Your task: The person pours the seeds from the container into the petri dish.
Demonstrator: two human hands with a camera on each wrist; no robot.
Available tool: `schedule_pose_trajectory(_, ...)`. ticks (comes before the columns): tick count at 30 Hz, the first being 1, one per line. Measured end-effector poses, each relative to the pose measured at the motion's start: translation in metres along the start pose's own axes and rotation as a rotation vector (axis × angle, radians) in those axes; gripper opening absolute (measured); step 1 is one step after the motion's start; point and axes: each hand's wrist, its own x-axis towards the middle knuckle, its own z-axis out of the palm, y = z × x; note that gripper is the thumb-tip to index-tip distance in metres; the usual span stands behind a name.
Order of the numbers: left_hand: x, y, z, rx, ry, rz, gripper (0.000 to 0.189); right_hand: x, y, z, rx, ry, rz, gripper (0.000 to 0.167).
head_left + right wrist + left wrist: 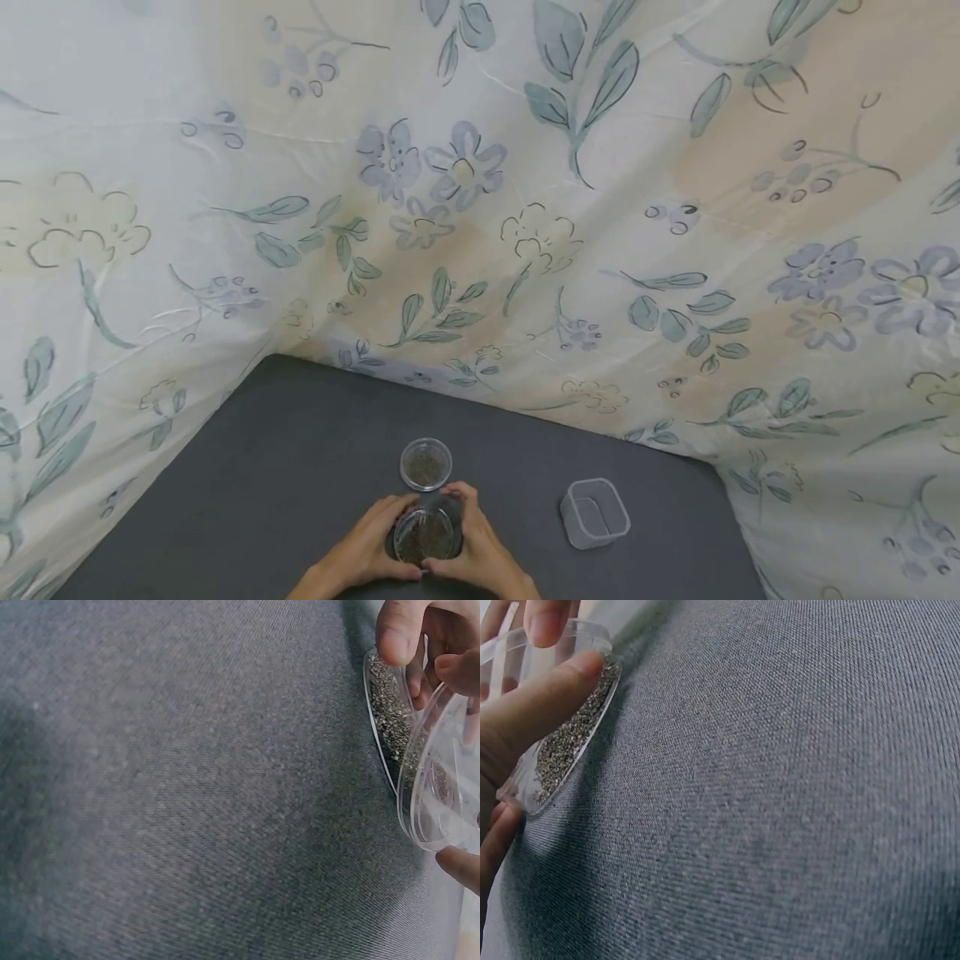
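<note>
Both hands are curved round a clear round plastic container near the front of the dark table. Crumbly grey-green granules lie in its bottom. My left hand grips one side, its thumb across the clear wall in the left wrist view. From the other side my right hand holds it, thumb and fingers at the edge. A clear round rim, perhaps a lid, shows by the fingers in the right wrist view. Just behind the hands stands a second round container, also holding granules.
Over to the right is a clear square tub without a lid. The dark cloth-like tabletop ends at a floral curtain that hangs behind and along both sides.
</note>
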Motion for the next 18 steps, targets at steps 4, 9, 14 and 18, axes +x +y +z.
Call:
schedule_pose_trajectory(4,-0.0022,-0.0018,0.0005,-0.043,0.013,0.006,0.103,0.0029,0.0010,0.0022,0.002,-0.010,-0.001,0.098)
schedule_pose_trajectory(9,-0.0019,-0.0034,0.0000,-0.044,0.013,0.009,0.108,0.0062,0.0011,0.0031,-0.080,-0.011,-0.040,0.101)
schedule_pose_trajectory(14,-0.0016,-0.0033,-0.0019,-0.047,0.001,0.014,0.110,0.0087,-0.0013,0.0035,-0.155,-0.058,-0.050,0.101)
schedule_pose_trajectory(18,-0.0025,-0.0031,-0.0050,-0.019,-0.026,0.004,0.113,0.0108,-0.0039,0.0044,-0.175,-0.115,-0.032,0.102)
